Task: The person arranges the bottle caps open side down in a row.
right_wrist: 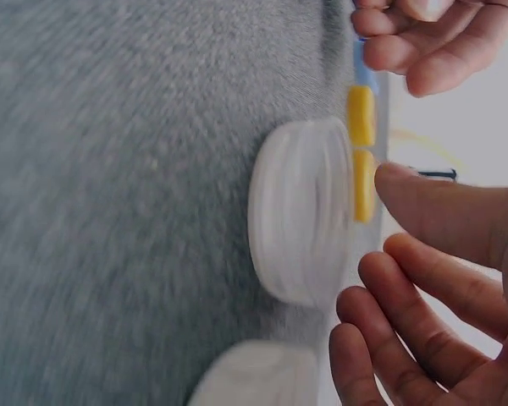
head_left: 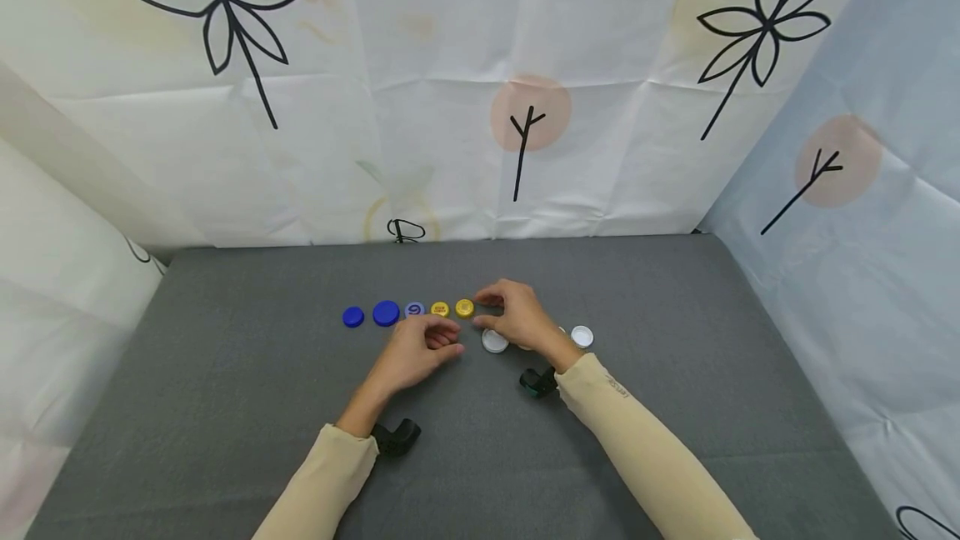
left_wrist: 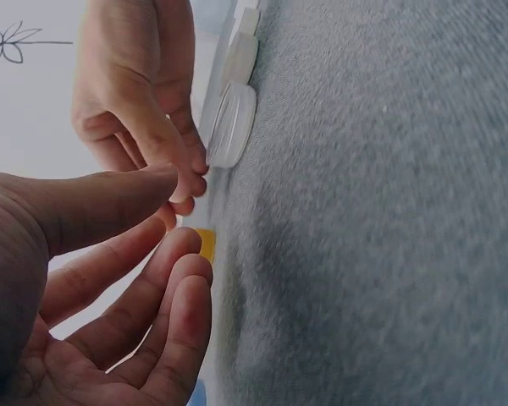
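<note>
A row of bottle caps lies on the grey table. From the left come a small blue cap [head_left: 353, 317], a larger blue cap [head_left: 386, 312], a pale blue cap [head_left: 415, 308] and two yellow caps, one printed [head_left: 439, 307] and one at the row's right end [head_left: 464, 308]. My left hand [head_left: 415, 350] hovers just in front of the printed cap, fingers loosely bent, holding nothing. Beside the end cap is my right hand [head_left: 521, 319], thumb and fingers apart with nothing between them. A clear-white cap [right_wrist: 300, 211] sits below it; a white cap [head_left: 582, 337] lies right of its wrist.
More pale caps are partly hidden behind the right hand and wrist. Black wrist cameras [head_left: 397, 437] hang below the cream sleeves [head_left: 637, 440]. Patterned white cloth [head_left: 442, 107] walls in the back and sides of the grey table [head_left: 480, 473].
</note>
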Demonstrator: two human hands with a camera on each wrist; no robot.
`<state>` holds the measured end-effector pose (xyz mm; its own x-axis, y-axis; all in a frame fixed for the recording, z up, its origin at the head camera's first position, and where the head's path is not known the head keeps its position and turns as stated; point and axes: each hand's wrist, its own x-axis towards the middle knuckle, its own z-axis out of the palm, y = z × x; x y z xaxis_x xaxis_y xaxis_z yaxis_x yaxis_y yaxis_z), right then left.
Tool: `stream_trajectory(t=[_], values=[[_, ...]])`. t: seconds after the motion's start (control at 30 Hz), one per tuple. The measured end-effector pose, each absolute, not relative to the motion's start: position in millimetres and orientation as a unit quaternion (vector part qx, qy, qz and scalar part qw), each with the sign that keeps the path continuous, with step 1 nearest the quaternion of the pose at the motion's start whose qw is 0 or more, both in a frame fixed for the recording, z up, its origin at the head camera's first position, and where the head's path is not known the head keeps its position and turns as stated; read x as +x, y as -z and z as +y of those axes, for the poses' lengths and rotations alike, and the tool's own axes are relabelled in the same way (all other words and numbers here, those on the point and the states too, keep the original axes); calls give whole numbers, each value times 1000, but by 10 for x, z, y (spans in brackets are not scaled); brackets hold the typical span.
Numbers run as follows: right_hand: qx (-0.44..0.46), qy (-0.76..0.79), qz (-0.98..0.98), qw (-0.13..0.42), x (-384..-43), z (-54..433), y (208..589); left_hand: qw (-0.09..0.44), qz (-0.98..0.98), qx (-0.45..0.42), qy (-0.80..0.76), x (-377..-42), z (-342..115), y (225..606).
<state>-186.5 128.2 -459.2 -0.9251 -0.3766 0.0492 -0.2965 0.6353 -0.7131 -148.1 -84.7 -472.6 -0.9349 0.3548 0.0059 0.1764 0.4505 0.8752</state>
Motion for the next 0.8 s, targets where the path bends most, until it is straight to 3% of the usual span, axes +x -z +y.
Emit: stream_trajectory(t=[0.47,0.8], values=[[-219,339,912,68,-1677,1606,4581,46,864,165,-473,-1505,-636,4798],[-229,338,911,59,-1597,1673,4634,59,882,162,-438,-1522,-521,4814]])
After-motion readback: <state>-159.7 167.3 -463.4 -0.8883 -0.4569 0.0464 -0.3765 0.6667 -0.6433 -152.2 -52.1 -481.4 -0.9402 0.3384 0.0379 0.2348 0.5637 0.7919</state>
